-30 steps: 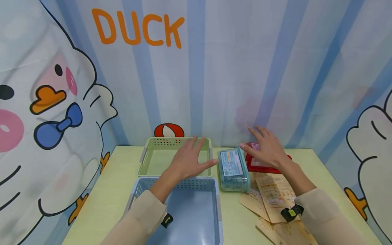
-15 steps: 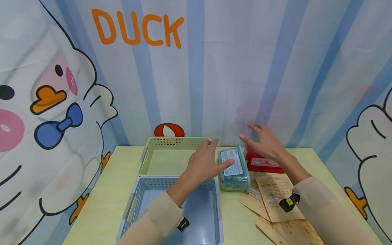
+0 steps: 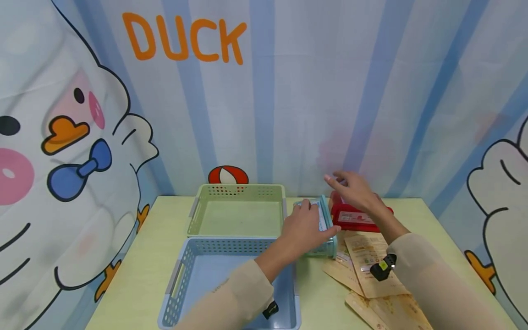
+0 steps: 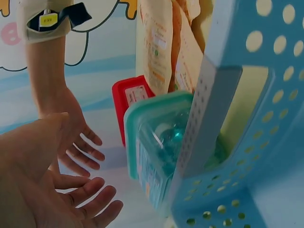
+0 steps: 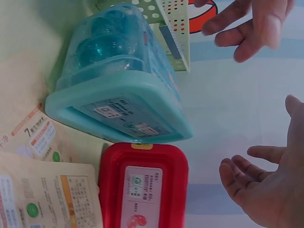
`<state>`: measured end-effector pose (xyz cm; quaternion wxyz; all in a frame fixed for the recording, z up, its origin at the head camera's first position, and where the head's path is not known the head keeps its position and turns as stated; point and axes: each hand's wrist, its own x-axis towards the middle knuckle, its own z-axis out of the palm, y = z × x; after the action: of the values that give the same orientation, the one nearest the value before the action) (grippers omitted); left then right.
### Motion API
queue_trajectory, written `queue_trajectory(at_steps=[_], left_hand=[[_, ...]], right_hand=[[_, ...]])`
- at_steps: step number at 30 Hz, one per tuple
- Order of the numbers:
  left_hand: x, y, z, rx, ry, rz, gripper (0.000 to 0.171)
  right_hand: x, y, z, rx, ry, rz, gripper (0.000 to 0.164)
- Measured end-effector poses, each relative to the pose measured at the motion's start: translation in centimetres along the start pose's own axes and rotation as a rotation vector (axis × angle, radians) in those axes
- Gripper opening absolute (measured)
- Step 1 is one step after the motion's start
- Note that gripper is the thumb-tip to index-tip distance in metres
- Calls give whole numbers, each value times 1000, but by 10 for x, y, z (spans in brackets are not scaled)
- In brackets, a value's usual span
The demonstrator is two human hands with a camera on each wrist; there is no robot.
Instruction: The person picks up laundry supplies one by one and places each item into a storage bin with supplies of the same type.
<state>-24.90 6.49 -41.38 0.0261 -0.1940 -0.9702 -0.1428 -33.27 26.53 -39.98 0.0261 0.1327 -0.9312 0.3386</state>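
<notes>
My left hand (image 3: 303, 229) hovers over the teal see-through plastic box (image 5: 114, 104), which holds shiny rounded pieces and carries a white-and-blue label. Its fingers are loosely bent around nothing, and in the left wrist view they stand off from the box. Above the red plastic box (image 3: 356, 219) is my right hand (image 3: 354, 190), fingers relaxed and holding nothing. The right wrist view shows this hand apart from the red box, whose end has a pale label. The two boxes stand side by side; the left hand partly covers the teal one in the head view.
A blue basket (image 3: 297, 293) stands in front, with a green basket (image 3: 195, 215) behind it. Several tan paper packets (image 3: 373, 266) lie overlapping at the right, in front of the boxes. A striped duck-print curtain (image 3: 305, 91) hangs behind the table (image 3: 136, 256).
My left hand has moved right and down, from over the green basket to the teal box. The right hand has shifted slightly left and turned, its fingers bending more.
</notes>
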Motion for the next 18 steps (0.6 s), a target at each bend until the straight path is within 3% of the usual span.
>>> queue_trajectory(at_steps=[4, 11, 18], left_hand=[[1, 8, 10, -27, -15, -6, 78], [3, 16, 24, -190, -61, -53, 68], [6, 22, 34, -277, -97, -91, 50]], right_hand=[[0, 6, 5, 39, 9, 14, 74], [2, 15, 16, 88, 21, 8, 62], [7, 24, 31, 82, 16, -7, 43]])
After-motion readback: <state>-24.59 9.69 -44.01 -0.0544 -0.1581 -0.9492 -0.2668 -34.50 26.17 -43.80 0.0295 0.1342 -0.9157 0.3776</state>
